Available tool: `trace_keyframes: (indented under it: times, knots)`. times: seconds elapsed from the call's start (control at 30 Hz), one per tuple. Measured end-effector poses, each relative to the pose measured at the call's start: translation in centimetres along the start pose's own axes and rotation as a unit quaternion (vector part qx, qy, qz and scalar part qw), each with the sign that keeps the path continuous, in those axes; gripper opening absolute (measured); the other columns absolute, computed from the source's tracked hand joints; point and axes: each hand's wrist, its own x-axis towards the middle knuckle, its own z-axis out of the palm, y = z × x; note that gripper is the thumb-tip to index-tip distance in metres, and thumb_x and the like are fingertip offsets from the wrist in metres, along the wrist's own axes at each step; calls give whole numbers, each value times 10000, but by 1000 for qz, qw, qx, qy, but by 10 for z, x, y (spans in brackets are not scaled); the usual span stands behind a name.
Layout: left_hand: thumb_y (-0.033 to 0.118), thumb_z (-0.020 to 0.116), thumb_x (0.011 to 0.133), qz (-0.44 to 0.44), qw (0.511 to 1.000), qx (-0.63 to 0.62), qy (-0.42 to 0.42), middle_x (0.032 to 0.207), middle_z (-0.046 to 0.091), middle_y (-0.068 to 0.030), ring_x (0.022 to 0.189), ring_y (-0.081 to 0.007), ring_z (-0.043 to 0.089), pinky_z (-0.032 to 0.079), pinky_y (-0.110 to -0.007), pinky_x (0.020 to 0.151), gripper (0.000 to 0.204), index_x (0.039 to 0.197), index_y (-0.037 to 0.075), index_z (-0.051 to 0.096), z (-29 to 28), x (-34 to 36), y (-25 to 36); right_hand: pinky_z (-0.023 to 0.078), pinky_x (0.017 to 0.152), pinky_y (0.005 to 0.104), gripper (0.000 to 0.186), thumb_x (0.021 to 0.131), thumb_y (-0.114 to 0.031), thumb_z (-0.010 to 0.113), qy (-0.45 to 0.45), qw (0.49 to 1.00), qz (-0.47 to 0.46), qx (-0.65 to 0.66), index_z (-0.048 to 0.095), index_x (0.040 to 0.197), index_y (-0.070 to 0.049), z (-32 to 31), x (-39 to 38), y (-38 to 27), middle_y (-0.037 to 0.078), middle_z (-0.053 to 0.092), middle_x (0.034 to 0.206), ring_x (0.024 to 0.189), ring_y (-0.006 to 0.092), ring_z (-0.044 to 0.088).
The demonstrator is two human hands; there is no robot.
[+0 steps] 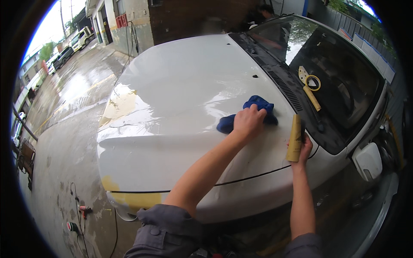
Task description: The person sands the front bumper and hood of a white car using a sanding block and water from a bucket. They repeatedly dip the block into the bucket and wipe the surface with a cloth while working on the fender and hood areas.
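Note:
My left hand [249,121] presses a bunched blue cloth [226,124] onto the white car hood [172,81], toward its windscreen side, fingers closed on it. Near the hood's right edge my right hand [304,150] grips a long, narrow tan piece, perhaps a paper-covered block [294,136], held upright. Above it, on the windscreen and wiper area, lie a yellow ring [318,83], a perforated pale yellow plate [302,74] and a short yellow cylinder [312,97]. Yellow patches [133,199] mark the hood and front edge at the left and lower left.
A side mirror [367,161] juts out at the right. Corded power tools [84,209] lie on the wet concrete at lower left. Another person [267,13] is partly visible beyond the windscreen. Parked vehicles [64,58] stand along the yard at upper left.

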Motion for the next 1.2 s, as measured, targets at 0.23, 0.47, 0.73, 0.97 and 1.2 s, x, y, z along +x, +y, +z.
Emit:
trace_keyframes:
  times: [0.23, 0.47, 0.73, 0.97, 1.2]
  knots:
    - [116, 678, 814, -139, 980, 107, 98, 1028, 638, -170, 925, -411, 663, 546, -549, 755, 203, 1014, 116, 643, -100, -122, -122, 492, 620, 326, 161, 1028, -177, 618, -77, 920, -134, -361, 695, 964, -51, 21, 10, 1, 43, 671, 761, 642, 196, 604]
    - [173, 788, 806, -341, 892, 235, 180, 1120, 630, -134, 1043, -363, 657, 553, -486, 840, 370, 1152, 151, 657, -167, -227, -196, 564, 652, 466, 216, 915, -304, 741, -112, 706, -292, -635, 654, 921, -106, 167, 58, -19, 108, 737, 847, 800, 338, 728]
    - [178, 836, 750, -327, 892, 249, 189, 1079, 619, -127, 990, -339, 659, 555, -462, 794, 403, 1104, 146, 648, -171, -236, -206, 502, 602, 387, 48, 780, -109, 686, -108, 464, -586, -656, 655, 758, -139, 270, 116, 54, 17, 563, 792, 798, 214, 628]
    - [150, 794, 757, -311, 898, 237, 200, 1060, 621, -114, 966, -318, 652, 551, -441, 767, 378, 1113, 150, 668, -169, -236, -208, 470, 586, 341, 81, 733, -125, 688, -187, 352, -670, -626, 612, 726, -152, 306, 109, 96, 5, 542, 774, 743, 179, 600]
    - [331, 770, 810, -244, 915, 226, 228, 999, 598, -110, 925, -319, 620, 507, -457, 733, 320, 1024, 118, 667, -180, -239, -201, 438, 516, 312, 69, 740, -116, 669, -283, 425, -628, -587, 608, 737, -150, 331, 22, 68, -4, 564, 764, 705, 160, 610]
